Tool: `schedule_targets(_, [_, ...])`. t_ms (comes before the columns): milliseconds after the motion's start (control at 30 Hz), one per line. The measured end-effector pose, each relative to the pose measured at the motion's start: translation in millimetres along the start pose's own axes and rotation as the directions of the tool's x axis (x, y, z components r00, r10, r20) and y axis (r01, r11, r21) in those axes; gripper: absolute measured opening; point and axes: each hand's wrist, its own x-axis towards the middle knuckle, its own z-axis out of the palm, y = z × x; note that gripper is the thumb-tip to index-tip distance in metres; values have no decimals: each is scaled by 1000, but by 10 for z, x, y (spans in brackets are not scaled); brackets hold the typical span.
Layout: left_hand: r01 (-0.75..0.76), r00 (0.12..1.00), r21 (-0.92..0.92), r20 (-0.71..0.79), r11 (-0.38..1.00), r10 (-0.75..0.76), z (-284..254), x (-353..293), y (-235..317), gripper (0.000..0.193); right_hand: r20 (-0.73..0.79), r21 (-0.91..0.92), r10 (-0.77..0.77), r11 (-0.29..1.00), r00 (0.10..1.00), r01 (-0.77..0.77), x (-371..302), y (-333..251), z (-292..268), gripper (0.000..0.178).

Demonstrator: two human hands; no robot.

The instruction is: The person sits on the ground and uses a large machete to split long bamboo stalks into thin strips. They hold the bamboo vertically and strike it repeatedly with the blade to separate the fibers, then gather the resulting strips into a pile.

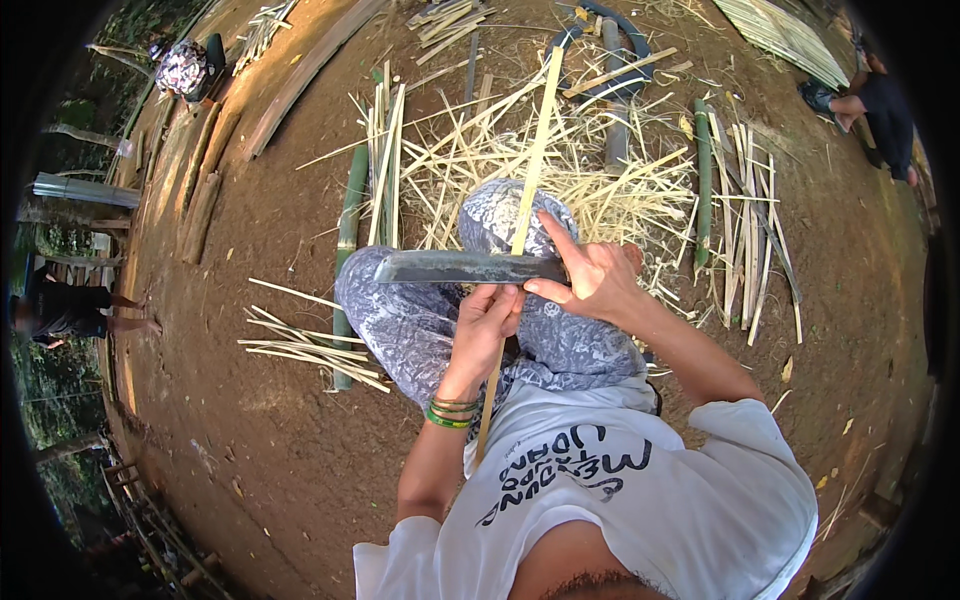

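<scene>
**Long, pale-yellow bamboo strip (537,150) crossed by a broad, grey metal knife (450,267)**

We see the left grip (482,330) pinching the strip above the lap, the right grip (602,278) closed on the knife. We judge this strip unfinished; thin, pale split strips (748,230) lie both sides. Curly cream shavings (640,195) crowd ahead; bare brown soil (250,470) opens leftward.

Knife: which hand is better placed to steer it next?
Probably the right hand, at the right end of the knife; the left hand appears occupied pinching the bamboo strip.
</scene>
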Motion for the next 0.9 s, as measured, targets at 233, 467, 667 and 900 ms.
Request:
schedule_targets(233, [32,999,2,-7,999,-32,37,-225,21,15,-19,1,41,999,999,-41,-61,-21,59,101])
schedule_targets(467, [58,997,21,-61,998,-57,79,-466,39,38,-7,-47,12,999,1000,-13,-108,-14,47,102])
schedule_targets(667, [94,994,176,-74,980,-82,-21,-964,-123,49,7,264,399,884,917,-387,41,316,153,83])
schedule_targets(900, [146,983,-99,-99,984,-156,-22,-923,-33,54,-72,498,388,812,919,-303,45,703,-317,54])
